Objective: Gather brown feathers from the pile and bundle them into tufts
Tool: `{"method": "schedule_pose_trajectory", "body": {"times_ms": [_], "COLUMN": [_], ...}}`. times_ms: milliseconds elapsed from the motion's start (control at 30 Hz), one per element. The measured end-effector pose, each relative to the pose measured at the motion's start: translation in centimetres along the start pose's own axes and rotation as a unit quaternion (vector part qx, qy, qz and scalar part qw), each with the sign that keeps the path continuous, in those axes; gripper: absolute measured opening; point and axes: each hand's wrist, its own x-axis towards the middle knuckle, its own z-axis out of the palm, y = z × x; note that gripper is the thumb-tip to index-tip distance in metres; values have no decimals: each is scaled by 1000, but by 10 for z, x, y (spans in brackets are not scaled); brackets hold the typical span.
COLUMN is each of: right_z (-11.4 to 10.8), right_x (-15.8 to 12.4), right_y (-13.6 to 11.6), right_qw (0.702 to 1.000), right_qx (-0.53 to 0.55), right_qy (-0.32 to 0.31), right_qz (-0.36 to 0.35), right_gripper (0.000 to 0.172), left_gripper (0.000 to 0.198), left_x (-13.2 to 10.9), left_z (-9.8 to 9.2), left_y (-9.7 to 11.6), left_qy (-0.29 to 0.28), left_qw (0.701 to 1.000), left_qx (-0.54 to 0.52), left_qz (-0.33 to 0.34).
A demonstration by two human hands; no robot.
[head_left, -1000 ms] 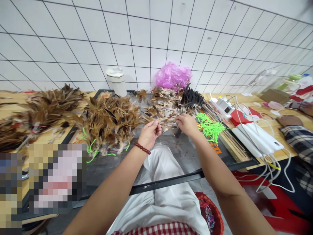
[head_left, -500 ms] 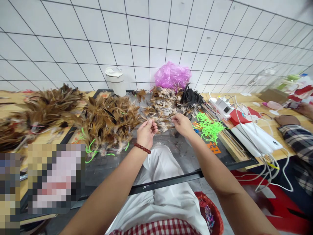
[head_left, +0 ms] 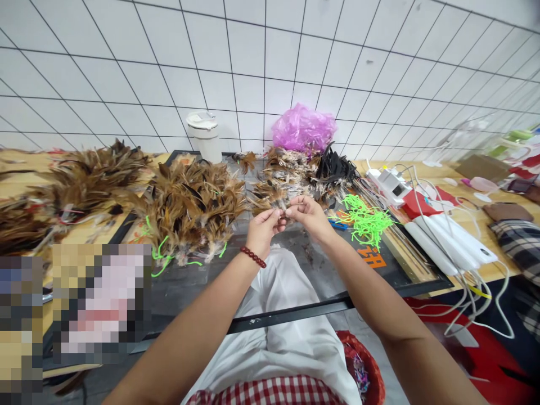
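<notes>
My left hand [head_left: 264, 229], with a dark red bead bracelet on its wrist, is closed in a pinch over the dark glassy board [head_left: 257, 281]. Its fingertips meet those of my right hand [head_left: 310, 218], also pinched. What they hold is too small and hidden to make out. Just beyond the fingers lies a pile of short brown and whitish feathers [head_left: 280, 177]. Left of my hands is a heap of long brown feathers [head_left: 189, 199] with green strings among its quills. A tangle of bright green strings [head_left: 369, 220] lies right of my right wrist.
Black feathers [head_left: 335, 169] and a pink plastic bag [head_left: 304, 128] sit at the back. A white lidded cup [head_left: 205, 138] stands near the wall. White power strips [head_left: 451, 242] with cables lie to the right. A person's plaid sleeve [head_left: 514, 242] shows at far right.
My right hand has come left from the feather pile's edge to meet my left hand. The fingertips, apart before, are together now. The view has shifted slightly.
</notes>
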Motion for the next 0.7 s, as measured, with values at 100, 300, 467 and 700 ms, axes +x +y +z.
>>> {"method": "schedule_pose_trajectory", "body": {"times_ms": [100, 300, 467, 700], "right_z": [5, 2, -1, -5], "right_x": [-2, -4, -4, -5], "right_y": [0, -6, -9, -7], "right_qw": [1000, 998, 999, 995], "right_qx": [3, 1, -33, -51], "right_qy": [-2, -22, -33, -85], "right_qz": [21, 59, 25, 22], "right_gripper": [47, 46, 39, 29], "left_gripper": [23, 22, 15, 13], "left_x": [0, -1, 0, -4], "left_z": [0, 0, -2, -2], "left_y": [-2, 0, 7, 8], "left_qy": [-5, -67, -35, -117], "left_qw": [1000, 998, 994, 983], "left_qx": [19, -20, -81, 28], "left_qz": [19, -5, -68, -141]}}
